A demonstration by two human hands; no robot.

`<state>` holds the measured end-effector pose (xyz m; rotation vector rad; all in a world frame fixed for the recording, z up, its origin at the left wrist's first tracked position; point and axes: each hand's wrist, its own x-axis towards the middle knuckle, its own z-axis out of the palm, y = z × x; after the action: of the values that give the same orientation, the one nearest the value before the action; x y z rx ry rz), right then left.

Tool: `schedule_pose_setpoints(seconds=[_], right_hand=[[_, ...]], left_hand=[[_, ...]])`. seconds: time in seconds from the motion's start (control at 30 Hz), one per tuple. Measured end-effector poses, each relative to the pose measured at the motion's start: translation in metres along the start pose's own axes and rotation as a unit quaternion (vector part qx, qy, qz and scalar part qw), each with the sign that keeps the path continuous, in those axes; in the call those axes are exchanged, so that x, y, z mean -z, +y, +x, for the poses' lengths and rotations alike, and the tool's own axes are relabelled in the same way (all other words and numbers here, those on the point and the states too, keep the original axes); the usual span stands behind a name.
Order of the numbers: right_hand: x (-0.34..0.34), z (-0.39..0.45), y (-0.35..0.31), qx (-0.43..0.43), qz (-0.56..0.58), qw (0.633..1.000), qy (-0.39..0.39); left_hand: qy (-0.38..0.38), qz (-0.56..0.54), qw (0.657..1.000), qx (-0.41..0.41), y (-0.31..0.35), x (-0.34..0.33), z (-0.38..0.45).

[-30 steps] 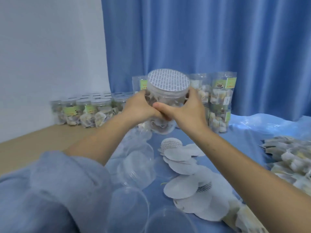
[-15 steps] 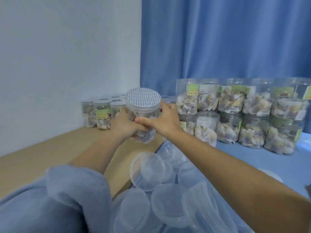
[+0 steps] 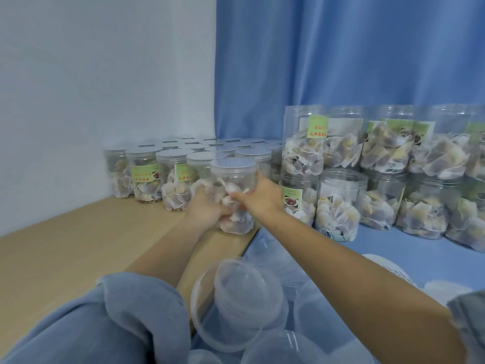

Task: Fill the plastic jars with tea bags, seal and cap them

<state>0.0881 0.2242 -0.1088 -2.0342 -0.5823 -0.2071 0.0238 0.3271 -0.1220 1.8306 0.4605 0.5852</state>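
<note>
Gripping sealed jar [image 3: 233,185] w/ L hand [image 3: 206,210] + R hand [image 3: 262,197] | base prob on table [image 3: 78,248]

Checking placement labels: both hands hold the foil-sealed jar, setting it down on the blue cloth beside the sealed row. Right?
Not quite. In the head view the left hand and right hand do hold the foil-sealed jar beside the sealed row, but it sits over the wooden tabletop, at the edge of the blue cloth, not on it.
</note>
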Motion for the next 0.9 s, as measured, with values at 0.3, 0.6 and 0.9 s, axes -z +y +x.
schedule_pose_setpoints(seconds=[0.3,0.6,0.9], right_hand=[[0.048,-0.003,0.030,-0.012,0.116,0.982,-0.148],[0.135,0.014,0.085,-0.031,-0.299,0.954,-0.002],[0.175,-0.018,0.111,0.042,-0.325,0.942,0.077]], left_hand=[[-0.017,0.025,0.997,0.068,0.029,-0.036,-0.001],[-0.164,-0.019,0.984,0.064,0.092,-0.110,-0.028],[-0.197,0.020,0.979,0.047,0.118,-0.159,-0.050]])
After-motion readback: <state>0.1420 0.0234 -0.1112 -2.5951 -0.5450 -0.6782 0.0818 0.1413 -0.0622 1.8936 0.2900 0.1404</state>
